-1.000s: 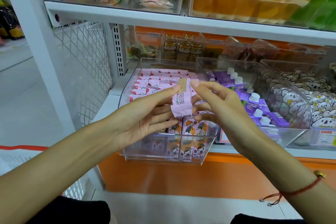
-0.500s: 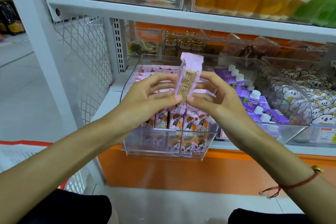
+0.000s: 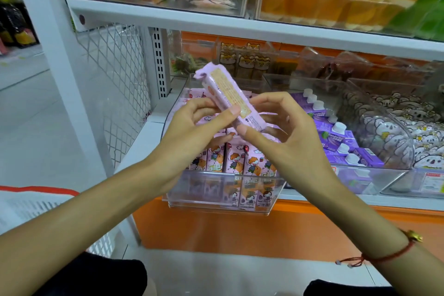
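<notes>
Both hands pinch a pink snack packet [image 3: 229,96] above the clear shelf bin [image 3: 216,197]: left hand [image 3: 192,137] and right hand [image 3: 286,142] tilt it, likely to read its label.

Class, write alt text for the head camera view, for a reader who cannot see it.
A person's left hand and right hand together pinch a pink snack packet, its top tilted up and to the left, in front of a shop shelf. Below it a clear bin holds rows of similar pink packets, and beside that bin stand purple cartons.
</notes>
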A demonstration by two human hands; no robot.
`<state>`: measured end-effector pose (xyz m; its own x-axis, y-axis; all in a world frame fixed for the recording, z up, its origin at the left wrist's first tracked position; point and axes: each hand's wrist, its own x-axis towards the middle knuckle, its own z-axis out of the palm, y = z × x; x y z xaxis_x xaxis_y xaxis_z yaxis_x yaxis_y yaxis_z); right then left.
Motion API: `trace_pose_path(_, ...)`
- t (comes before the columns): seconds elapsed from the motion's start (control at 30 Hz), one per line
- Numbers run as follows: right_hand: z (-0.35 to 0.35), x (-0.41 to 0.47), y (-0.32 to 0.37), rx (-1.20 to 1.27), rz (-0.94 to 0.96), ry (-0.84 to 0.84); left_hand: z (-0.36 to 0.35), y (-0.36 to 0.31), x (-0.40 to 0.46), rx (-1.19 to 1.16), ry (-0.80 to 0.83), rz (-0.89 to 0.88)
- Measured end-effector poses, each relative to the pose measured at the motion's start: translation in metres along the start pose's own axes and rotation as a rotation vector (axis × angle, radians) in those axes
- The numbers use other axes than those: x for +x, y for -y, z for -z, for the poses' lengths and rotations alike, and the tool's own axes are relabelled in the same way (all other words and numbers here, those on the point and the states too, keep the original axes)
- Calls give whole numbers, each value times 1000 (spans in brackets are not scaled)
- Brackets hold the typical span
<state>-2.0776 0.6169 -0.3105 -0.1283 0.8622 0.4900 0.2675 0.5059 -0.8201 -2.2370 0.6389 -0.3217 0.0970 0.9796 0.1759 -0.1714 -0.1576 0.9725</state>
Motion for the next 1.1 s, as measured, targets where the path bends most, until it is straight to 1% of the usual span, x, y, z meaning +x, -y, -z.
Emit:
trace_pose_path(0.07, 2, 2, 0, 39, -28, -13, 6, -1, 4, -23, -55, -25)
trace_pose_path(0.13, 6, 4, -1, 96, -95, -15, 13, -5, 6, 13, -74, -78)
trace_pose_path(0.2, 9, 7, -5, 180, -204, -46, 16, -5, 7, 50, -30, -101)
trace_pose_path(0.27, 12, 10, -8, 323, -324, -90, 16, -5, 6, 96, 41, -80)
trace_pose_path(0.33, 13, 13, -7, 439, -396, -131, 16, -5, 3, 237, 96, -102)
trace_pose_path(0.43, 14, 15, -6, 432, -402, -114, 17, -12, 1, 408, 107, -220)
trace_pose_path(0.53, 11, 18, -6, 372, -417, -33, 21, -20, 1, 435, 77, -287)
trace_pose_path(0.6, 5, 21, -10, 251, -412, -46, 27, -23, 4, 446, -23, -339)
trace_pose_path(0.63, 1, 21, -13, 122, -366, -63, 30, -23, 6, 424, -89, -362)
trace_pose_path(0.67, -3, 21, -16, -55, -274, -63, 33, -23, 7, 395, -151, -379)
trace_pose_path(0.7, -6, 20, -19, -252, -155, -29, 35, -23, 8, 372, -201, -389)
trace_pose_path(0.73, -10, 19, -24, -436, -51, 40, 37, -22, 9, 362, -235, -392)
trace_pose_path(0.77, -15, 18, -29, -590, 24, 119, 40, -21, 11, 370, -257, -393)
trace_pose_path(0.83, -22, 18, -40, -807, 117, 235, 43, -18, 14, 423, -283, -424)
trace_pose_path(0.9, -28, 19, -46, -920, 150, 282, 44, -17, 15, 479, -303, -459)
trace_pose_path(1.0, -29, 19, -50, -1013, 162, 308, 45, -12, 16, 558, -298, -481)
trace_pose_path(1.1, -26, 19, -49, -1010, 158, 360, 46, -6, 18, 622, -256, -475)
